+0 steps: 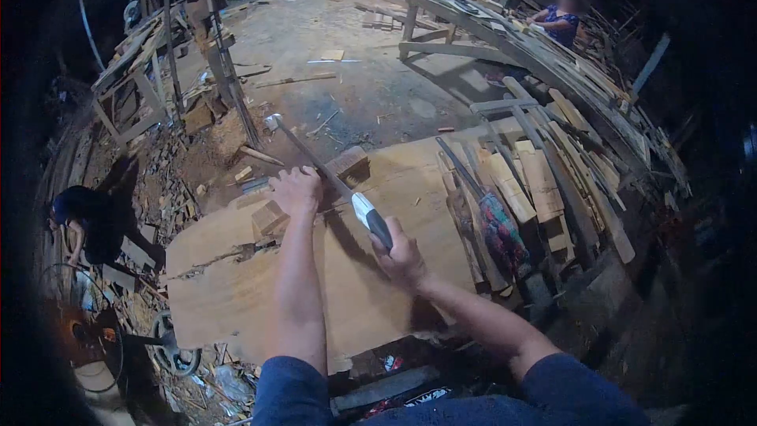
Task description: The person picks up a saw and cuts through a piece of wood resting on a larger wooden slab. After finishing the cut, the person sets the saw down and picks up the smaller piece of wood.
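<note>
My right hand (400,256) is wrapped round the dark end of a tool's white and black handle (371,217). A long narrow metal blade (307,152) runs from it up and left, past my other hand. My left hand (296,191) presses down near the far edge of a broad wooden slab (378,284), its fingers bent; whether something lies under them is hidden. Just below that hand sits a small wood block (269,218). A ridged brown block (349,164) lies beside the blade at the slab's far edge.
Wood strips (544,181) and a checkered cloth (501,233) lie at the right. Behind them stands a long workbench (505,39), with a person (561,22) beside it. Another person (87,221) bends down at the left, near a handwheel (175,347). Scraps litter the ground.
</note>
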A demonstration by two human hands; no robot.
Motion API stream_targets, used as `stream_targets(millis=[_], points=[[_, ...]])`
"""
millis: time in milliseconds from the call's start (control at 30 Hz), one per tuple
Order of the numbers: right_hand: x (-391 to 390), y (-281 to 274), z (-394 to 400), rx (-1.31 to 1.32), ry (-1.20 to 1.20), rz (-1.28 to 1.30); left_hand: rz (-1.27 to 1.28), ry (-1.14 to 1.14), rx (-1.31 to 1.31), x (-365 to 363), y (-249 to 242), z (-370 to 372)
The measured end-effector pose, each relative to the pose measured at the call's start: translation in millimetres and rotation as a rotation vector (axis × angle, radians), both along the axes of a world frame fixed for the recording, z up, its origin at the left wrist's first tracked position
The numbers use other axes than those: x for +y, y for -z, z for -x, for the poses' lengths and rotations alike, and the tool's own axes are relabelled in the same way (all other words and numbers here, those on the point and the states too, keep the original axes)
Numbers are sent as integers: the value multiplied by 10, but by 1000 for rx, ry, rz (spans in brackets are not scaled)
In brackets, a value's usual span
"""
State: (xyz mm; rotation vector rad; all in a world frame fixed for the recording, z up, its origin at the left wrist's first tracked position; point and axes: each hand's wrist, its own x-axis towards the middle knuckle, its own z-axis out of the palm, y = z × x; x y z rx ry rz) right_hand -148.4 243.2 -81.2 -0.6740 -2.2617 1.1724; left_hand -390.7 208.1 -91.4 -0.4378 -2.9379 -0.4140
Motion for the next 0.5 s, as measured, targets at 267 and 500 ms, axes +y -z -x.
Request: stream_targets(millis=[267,500], points=[[-38,-61,33,-33,32,-66,-64,35,11,-45,45,43],[-27,12,32,-28,50,-164,-110,60,75,-68,32,35]])
